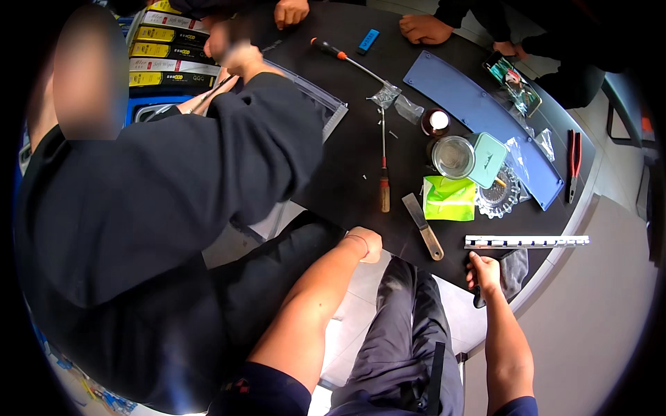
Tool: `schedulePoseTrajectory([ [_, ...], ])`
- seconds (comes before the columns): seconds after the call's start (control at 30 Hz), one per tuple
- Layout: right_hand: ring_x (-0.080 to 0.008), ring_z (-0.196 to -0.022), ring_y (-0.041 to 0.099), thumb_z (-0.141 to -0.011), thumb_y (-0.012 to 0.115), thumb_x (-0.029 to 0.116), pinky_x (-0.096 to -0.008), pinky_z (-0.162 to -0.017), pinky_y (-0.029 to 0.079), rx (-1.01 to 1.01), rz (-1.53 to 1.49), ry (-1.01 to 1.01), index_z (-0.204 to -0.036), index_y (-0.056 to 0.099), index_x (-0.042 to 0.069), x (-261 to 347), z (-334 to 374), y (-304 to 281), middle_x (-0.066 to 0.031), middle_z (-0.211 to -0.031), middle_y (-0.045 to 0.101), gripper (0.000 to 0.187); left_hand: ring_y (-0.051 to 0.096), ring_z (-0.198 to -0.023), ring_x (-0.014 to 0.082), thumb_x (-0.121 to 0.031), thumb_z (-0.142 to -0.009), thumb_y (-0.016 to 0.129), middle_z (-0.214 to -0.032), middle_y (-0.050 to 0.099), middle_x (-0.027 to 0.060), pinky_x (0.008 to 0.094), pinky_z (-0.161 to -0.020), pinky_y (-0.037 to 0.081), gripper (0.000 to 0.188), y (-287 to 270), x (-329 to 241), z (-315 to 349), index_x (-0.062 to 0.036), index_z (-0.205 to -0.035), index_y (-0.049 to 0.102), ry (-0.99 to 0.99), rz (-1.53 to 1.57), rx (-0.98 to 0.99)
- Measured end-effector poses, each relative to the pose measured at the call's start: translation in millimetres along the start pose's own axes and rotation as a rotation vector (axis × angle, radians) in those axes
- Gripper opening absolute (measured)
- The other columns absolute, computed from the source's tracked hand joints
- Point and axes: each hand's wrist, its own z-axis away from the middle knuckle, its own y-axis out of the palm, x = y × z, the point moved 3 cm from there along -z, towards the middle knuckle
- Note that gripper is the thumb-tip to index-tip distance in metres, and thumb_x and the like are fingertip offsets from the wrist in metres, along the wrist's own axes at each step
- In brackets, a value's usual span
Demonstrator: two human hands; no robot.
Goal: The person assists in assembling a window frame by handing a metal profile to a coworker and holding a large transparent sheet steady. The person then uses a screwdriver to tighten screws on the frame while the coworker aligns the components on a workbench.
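Observation:
My left hand [365,243] rests as a closed fist on the near edge of the round black table [347,159], with nothing in it. My right hand [483,271] is curled at the table's edge around a black handle-like object [478,299] that sticks out below it. A white perforated metal strip [527,241] lies just beyond my right hand, and a grey cloth [517,272] lies beside it. A putty knife with a wooden handle [424,226] lies between my two hands.
A person in a dark sweater [173,187] leans over the table's left side. On the table lie a wooden-handled screwdriver [383,166], a green packet [449,199], a glass jar [453,157], a glass ashtray [498,197], a long blue panel [479,111], a phone [513,83] and red pliers [574,163]. Other people's hands [423,29] rest at the far edge.

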Motion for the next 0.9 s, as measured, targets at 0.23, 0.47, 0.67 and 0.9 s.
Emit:
schedulePoseTrajectory([
  [0.23,-0.0163,-0.033,0.049,-0.096,0.062,0.036,-0.0284,-0.033,0.038,-0.008,0.024,0.016,-0.077,0.059,0.002,3,2,0,-0.0081,-0.052,0.058,0.039,0.072,-0.080,0.0275,-0.011,-0.071,0.055,-0.084,0.073,0.0149,0.0384,-0.074,0.055,0.025,-1,-2,5,-0.0032,-0.083,0.075,0.041,-0.022,-0.066],
  [0.47,-0.0168,-0.032,0.048,-0.096,0.062,0.034,-0.0283,-0.032,0.037,-0.011,-0.002,0.011,-0.075,0.058,0.002,1,3,2,-0.0090,-0.051,0.057,0.039,0.073,-0.078,0.0264,-0.010,-0.074,0.053,-0.082,0.073,0.0144,0.0372,-0.074,0.055,0.026,-3,-2,12,-0.0023,-0.085,0.075,0.021,0.002,-0.059],
  [0.67,-0.0164,-0.033,0.048,-0.096,0.062,0.036,-0.0274,-0.032,0.038,-0.005,0.012,0.004,-0.076,0.058,0.002,2,2,1,-0.0082,-0.052,0.057,0.039,0.070,-0.099,0.0295,-0.011,-0.071,0.057,-0.104,0.072,0.0160,0.0380,-0.081,0.055,0.034,-5,-2,7,-0.0060,-0.098,0.076,-0.033,0.021,0.030],
  [0.9,-0.0172,-0.033,0.048,-0.096,0.062,0.035,-0.0283,-0.033,0.038,-0.008,0.024,0.010,-0.077,0.059,0.002,2,1,0,-0.0090,-0.052,0.057,0.039,0.072,-0.076,0.0250,-0.011,-0.075,0.053,-0.081,0.073,0.0133,0.0368,-0.073,0.056,0.026,-2,-1,5,-0.0032,-0.086,0.075,0.031,0.007,-0.044],
])
